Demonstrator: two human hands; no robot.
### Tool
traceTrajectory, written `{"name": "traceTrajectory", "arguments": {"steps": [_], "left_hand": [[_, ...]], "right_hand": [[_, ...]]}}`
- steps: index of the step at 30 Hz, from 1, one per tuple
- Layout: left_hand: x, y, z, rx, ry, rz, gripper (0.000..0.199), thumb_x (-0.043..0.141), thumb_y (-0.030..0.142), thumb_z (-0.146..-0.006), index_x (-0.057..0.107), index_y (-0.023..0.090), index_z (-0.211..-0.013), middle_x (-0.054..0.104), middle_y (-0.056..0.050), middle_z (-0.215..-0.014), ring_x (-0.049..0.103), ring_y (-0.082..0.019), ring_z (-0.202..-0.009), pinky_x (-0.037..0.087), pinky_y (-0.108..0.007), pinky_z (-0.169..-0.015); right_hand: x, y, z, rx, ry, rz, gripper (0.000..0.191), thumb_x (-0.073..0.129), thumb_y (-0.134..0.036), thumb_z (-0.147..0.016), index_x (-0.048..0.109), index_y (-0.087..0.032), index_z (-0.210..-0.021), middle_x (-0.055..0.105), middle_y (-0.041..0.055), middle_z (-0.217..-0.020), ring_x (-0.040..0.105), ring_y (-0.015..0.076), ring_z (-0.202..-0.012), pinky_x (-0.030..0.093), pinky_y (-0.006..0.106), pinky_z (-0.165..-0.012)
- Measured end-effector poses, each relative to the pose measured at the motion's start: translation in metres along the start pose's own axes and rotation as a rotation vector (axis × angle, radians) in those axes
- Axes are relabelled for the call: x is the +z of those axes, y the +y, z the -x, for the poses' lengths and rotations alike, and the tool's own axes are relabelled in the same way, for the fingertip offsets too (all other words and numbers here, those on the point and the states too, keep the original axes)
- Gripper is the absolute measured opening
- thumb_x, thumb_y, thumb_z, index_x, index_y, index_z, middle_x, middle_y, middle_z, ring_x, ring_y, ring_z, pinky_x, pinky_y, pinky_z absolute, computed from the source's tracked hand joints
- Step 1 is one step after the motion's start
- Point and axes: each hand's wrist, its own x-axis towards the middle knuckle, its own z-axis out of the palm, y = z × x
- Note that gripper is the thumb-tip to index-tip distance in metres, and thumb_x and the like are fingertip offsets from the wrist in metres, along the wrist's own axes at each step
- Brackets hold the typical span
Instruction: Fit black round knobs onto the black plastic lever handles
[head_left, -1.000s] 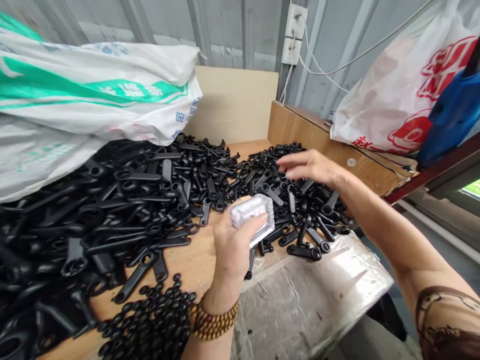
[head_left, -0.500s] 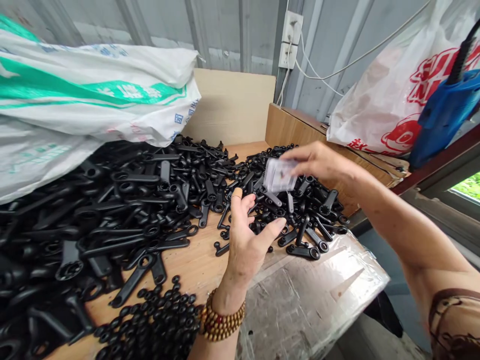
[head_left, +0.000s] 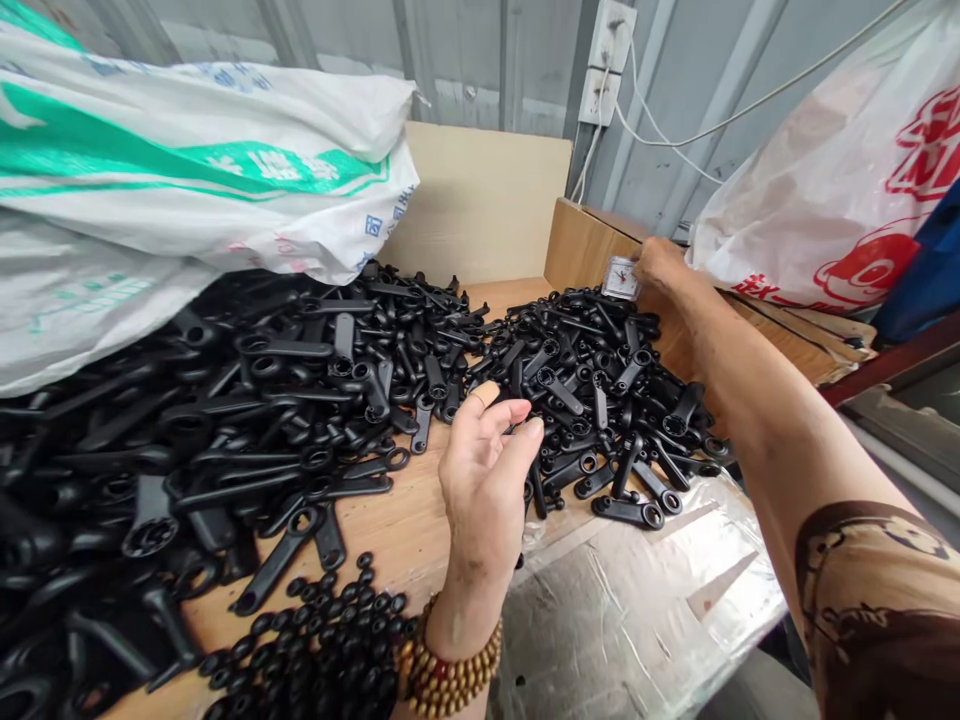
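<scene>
At the back right, my right hand point(head_left: 660, 265) grips a small clear-cased clock point(head_left: 622, 278) by its right side, its white dial facing me. The clock is at the far edge of the right-hand heap of black plastic crank handles point(head_left: 559, 390), against the wooden box. My left hand point(head_left: 491, 460) is raised in front of that heap, palm turned to the right, fingers loosely curled and apart from the thumb. Nothing shows between its fingers. A tan wrap covers one fingertip, and a bead bracelet point(head_left: 454, 670) circles the wrist.
A larger heap of black handles point(head_left: 285, 400) fills the left, under a white and green sack point(head_left: 225, 170). Small black knobs point(head_left: 322, 640) lie at the front. A wooden box point(head_left: 589, 245), a white and red plastic bag point(head_left: 817, 200) and a wall socket point(head_left: 607, 65) stand behind.
My right hand has carried the clock back and to the right, to the box. My left hand's fingers have drawn closer to its thumb. The view has shifted slightly.
</scene>
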Motion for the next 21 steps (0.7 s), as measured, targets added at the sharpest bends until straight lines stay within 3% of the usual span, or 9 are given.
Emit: {"name": "traceTrajectory", "arguments": {"steps": [2,6,15,21], "left_hand": [[0.000,-0.001,0.001,-0.001,-0.015,0.001,0.044,0.068,0.023,-0.070,0.052,0.016,-0.111,0.066,-0.005,-0.090,0.061,-0.017,-0.088,0.047,-0.027,-0.074],[0.002,-0.001,0.002,-0.012,-0.011,-0.001,0.044,0.068,0.022,-0.071,0.052,0.016,-0.112,0.067,-0.004,-0.089,0.061,-0.016,-0.088,0.047,-0.026,-0.073],[0.003,-0.004,0.003,-0.016,-0.021,-0.007,0.043,0.068,0.023,-0.071,0.052,0.017,-0.111,0.067,-0.004,-0.088,0.061,-0.016,-0.087,0.047,-0.026,-0.075],[0.004,-0.006,0.004,-0.026,-0.029,-0.012,0.040,0.067,0.022,-0.072,0.054,0.019,-0.110,0.067,-0.002,-0.087,0.061,-0.013,-0.084,0.046,-0.021,-0.072]], "right_hand": [[0.006,0.002,-0.001,-0.011,-0.004,0.021,0.024,0.054,-0.014,-0.082,0.062,-0.005,-0.102,0.062,0.0164,-0.102,0.057,0.0194,-0.093,0.042,0.034,-0.080],[0.012,0.007,0.002,-0.097,0.017,0.026,0.028,0.051,-0.003,-0.077,0.064,0.000,-0.101,0.060,0.0245,-0.107,0.053,0.0226,-0.098,0.035,0.031,-0.079],[0.036,0.022,0.002,-0.130,0.171,-0.073,0.038,0.042,-0.004,-0.079,0.060,-0.001,-0.112,0.058,0.0212,-0.114,0.049,0.0195,-0.096,0.030,0.028,-0.074],[0.052,0.020,0.004,-0.126,0.266,-0.127,0.028,0.043,-0.003,-0.080,0.061,0.005,-0.101,0.059,0.0223,-0.106,0.048,0.0161,-0.090,0.026,0.028,-0.069]]}}
